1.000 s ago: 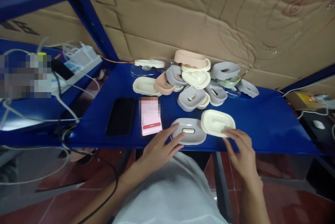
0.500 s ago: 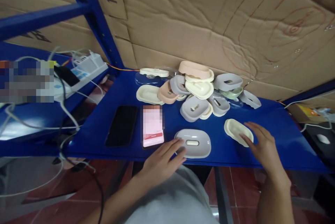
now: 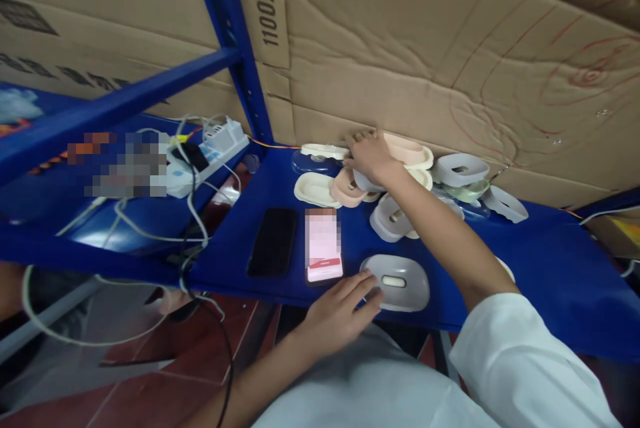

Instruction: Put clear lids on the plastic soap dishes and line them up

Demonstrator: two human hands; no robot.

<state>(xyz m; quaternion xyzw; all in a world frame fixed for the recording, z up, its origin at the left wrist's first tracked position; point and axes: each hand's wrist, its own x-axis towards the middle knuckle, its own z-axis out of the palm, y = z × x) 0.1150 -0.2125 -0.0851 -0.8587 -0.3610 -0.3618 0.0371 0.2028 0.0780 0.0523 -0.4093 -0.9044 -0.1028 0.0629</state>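
Gray dish was located near surface front edge, left rim overlapped by left hand, fingers loosely spread. Right hand was extended over dish pile; grip couldn't be determined.

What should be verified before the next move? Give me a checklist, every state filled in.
1. Front grey dish resting on the blue tabletop: ok.
2. Pale insert at the dish's slot: ok, visible in the middle.
3. Left hand at the dish: ok, fingers spread at its left rim.
4. Right hand gripping something: cannot tell; it is at the back of the pile, its grasp hidden.
5. Clear sight of the cream dish at right: not ok, the right arm covers most of it.
6. Dark phone apart from both hands: ok.
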